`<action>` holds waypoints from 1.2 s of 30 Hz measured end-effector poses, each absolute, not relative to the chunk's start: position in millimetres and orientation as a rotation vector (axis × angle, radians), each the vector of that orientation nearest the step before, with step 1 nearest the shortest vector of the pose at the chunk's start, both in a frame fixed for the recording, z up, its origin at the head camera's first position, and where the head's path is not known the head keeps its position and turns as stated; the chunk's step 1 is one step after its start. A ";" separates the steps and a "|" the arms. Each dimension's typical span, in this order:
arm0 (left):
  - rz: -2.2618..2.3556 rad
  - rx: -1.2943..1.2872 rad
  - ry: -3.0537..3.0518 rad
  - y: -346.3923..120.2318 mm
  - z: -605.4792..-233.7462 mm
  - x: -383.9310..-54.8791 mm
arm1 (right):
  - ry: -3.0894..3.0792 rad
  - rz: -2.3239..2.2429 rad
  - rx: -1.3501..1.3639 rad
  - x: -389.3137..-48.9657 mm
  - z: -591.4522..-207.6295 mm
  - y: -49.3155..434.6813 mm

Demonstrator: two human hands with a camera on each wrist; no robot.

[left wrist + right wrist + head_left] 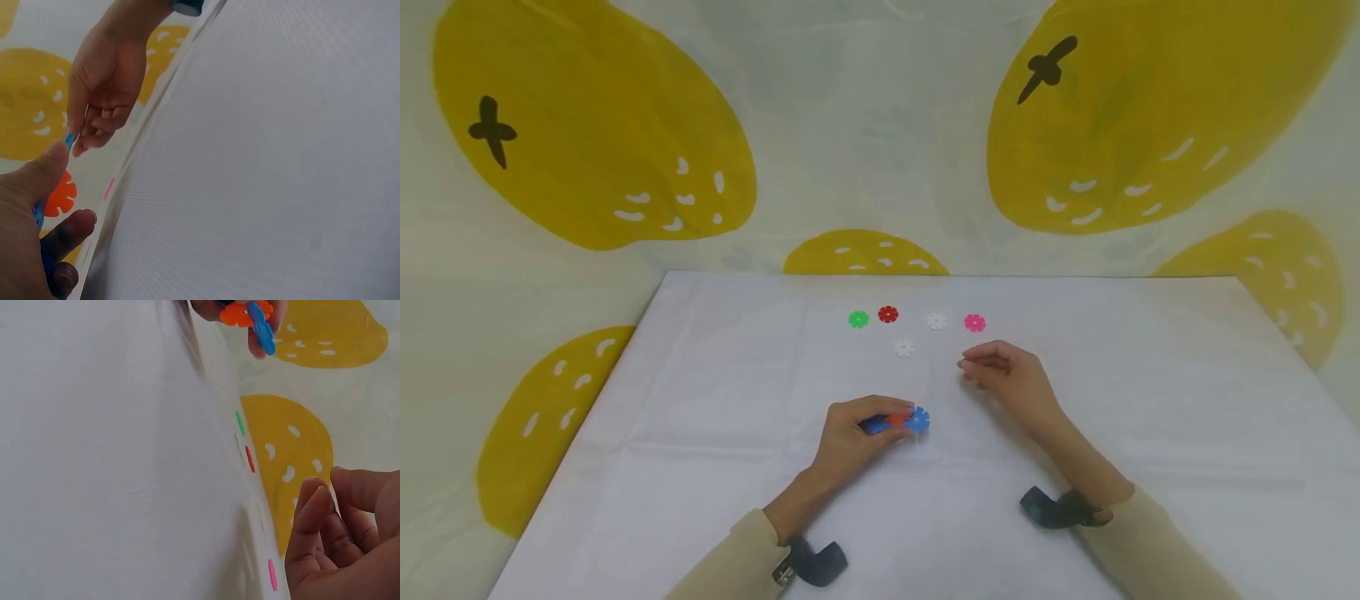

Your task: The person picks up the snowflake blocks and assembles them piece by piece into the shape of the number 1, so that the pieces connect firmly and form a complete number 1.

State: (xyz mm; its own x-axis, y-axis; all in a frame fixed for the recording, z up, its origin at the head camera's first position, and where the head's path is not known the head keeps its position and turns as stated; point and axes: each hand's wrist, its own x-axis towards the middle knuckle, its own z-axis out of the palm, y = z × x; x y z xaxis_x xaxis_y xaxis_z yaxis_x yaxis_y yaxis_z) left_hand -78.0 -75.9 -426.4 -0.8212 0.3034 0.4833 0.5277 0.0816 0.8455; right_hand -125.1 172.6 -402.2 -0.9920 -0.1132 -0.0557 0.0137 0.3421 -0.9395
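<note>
Blue-orange disc cluster in the left of 2 hands

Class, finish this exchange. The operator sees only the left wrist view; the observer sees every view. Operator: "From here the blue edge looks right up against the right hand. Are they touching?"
Observer: No. The head view shows a gap between the right hand and the joined discs that the left hand holds.

Operator: I catch just one pink edge on the table. Are other loose discs lying there?

Observer: Yes, four more: a green disc, a red disc, one white disc between the red and the pink, and a second white disc nearer the person.
</note>
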 end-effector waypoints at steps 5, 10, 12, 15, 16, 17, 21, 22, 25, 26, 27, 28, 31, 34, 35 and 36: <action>-1.824 -0.829 -2.172 -74.9 -416.8 -74.7 | 2.565 -1.708 -0.069 -139.1 -404.2 177.5; -1.835 -0.807 -2.195 -74.5 -416.8 -74.2 | 2.638 -1.709 -0.061 -155.8 -407.2 184.5; -1.842 -0.797 -2.202 -74.5 -417.1 -74.0 | 2.659 -1.704 -0.052 -162.4 -408.5 187.9; -1.830 -0.800 -2.204 -74.3 -417.4 -74.1 | 2.681 -1.666 -0.021 -172.4 -412.4 193.4; -1.826 -0.804 -2.203 -74.2 -417.6 -74.1 | 2.689 -1.642 -0.007 -175.4 -413.9 195.1; -1.826 -0.806 -2.202 -74.2 -417.9 -74.2 | 2.699 -1.621 0.006 -178.4 -415.2 196.6; -1.823 -0.810 -2.201 -74.0 -418.3 -74.4 | 2.735 -1.538 0.051 -188.5 -419.0 200.1; -1.825 -0.808 -2.202 -73.7 -418.4 -74.4 | 2.745 -1.523 0.050 -190.6 -419.8 200.9; -1.837 -0.802 -2.200 -73.0 -419.6 -74.6 | 2.764 -1.496 0.066 -196.1 -422.1 202.5; -1.840 -0.804 -2.196 -72.8 -420.0 -74.7 | 2.772 -1.485 0.066 -197.5 -423.0 203.1; -1.841 -0.804 -2.194 -72.4 -422.7 -75.4 | 2.777 -1.480 0.064 -198.5 -423.7 203.5; -1.844 -0.805 -2.193 -72.2 -426.2 -76.5 | 2.785 -1.468 0.065 -199.1 -424.4 203.9; -1.846 -0.803 -2.198 -72.1 -438.4 -80.6 | 2.801 -1.434 0.064 -200.1 -426.7 204.6; -1.844 -0.800 -2.207 -73.3 -448.5 -84.5 | 2.791 -1.419 0.069 -200.7 -428.8 203.3; -1.841 -0.798 -2.211 -73.8 -450.1 -85.1 | 2.789 -1.411 0.073 -201.2 -429.5 202.3; -1.833 -0.802 -2.210 -74.4 -451.1 -85.7 | 2.785 -1.406 0.076 -201.6 -430.3 200.8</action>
State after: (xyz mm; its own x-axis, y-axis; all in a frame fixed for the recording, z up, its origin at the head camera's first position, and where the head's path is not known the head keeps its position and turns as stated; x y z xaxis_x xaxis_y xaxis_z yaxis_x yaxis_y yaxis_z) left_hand -85.7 -74.4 -451.1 -0.8435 0.2981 0.4468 0.4942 0.1050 0.8630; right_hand -201.6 200.8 -430.3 -0.9986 0.0341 -0.0405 0.0529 0.5929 -0.8035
